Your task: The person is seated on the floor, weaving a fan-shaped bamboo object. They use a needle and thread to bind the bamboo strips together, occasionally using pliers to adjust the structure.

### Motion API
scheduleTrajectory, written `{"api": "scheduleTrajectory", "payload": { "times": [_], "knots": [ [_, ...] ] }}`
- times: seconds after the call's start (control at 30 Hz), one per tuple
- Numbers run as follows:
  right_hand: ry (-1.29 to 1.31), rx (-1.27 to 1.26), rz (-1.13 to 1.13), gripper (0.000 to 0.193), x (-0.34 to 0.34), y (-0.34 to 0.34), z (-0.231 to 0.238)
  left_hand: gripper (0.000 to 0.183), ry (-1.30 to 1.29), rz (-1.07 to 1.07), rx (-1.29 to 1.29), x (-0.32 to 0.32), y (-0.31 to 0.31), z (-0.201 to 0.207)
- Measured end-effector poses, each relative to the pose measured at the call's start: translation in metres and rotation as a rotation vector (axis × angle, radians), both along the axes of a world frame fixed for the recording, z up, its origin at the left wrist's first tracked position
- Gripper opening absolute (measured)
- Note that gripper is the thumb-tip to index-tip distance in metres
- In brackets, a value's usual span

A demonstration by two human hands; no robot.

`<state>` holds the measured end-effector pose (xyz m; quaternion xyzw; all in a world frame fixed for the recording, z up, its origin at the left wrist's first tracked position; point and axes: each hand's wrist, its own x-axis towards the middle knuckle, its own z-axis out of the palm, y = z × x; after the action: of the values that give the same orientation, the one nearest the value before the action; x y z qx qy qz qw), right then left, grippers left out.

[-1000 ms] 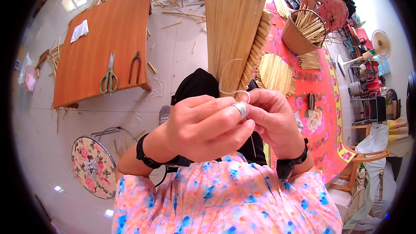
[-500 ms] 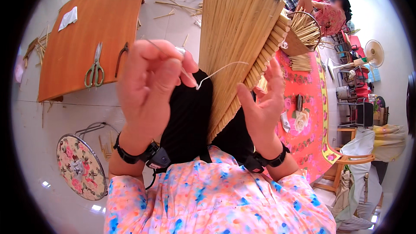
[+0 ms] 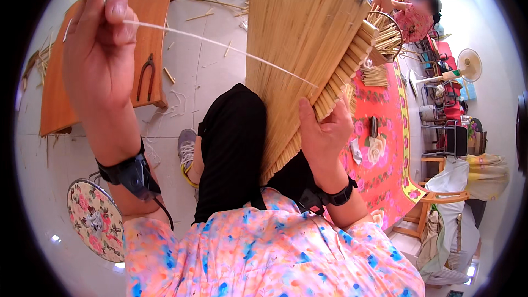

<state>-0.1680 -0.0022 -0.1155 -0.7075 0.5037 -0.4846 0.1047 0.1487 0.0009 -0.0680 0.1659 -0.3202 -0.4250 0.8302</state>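
A fan-shaped panel of pale plant stalks (image 3: 297,27), laid side by side, rests across my lap, its rounded stalk ends along the right edge. My right hand (image 3: 328,143) grips that edge, thumb on top and fingers curled underneath. Raised at the upper left, my left hand (image 3: 104,49) is closed on a white cord (image 3: 220,48), with a metal ring on one finger. The cord stretches straight from there to the panel near my right thumb. Whether a needle is in my left fingers cannot be made out.
Pincers (image 3: 145,77) lie on the brown wooden table (image 3: 157,16) at the left. A flowered round stool (image 3: 93,217) stands below it. To the right are a red flowered cloth (image 3: 379,148), a basket of stalks (image 3: 385,36), a white fan (image 3: 469,66) and a seated person (image 3: 413,22).
My left hand has swung up and left, drawing the loose cord straight. My right hand, open before, has closed on the panel's edge. The scissors are now hidden behind my left hand.
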Motion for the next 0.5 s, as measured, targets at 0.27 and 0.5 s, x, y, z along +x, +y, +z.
{"api": "scheduleTrajectory", "payload": {
  "times": [0.27,0.5],
  "knots": [
    [-0.162,0.088,-0.02,0.039,0.0,0.003,0.005,0.018,-0.104,-0.177,-0.12,0.01,-0.015,0.006],
    [-0.222,0.111,-0.015,0.022,-0.025,0.007,-0.006,0.008,-0.781,0.169,0.208,-0.091,0.02,0.009]
  ]
}}
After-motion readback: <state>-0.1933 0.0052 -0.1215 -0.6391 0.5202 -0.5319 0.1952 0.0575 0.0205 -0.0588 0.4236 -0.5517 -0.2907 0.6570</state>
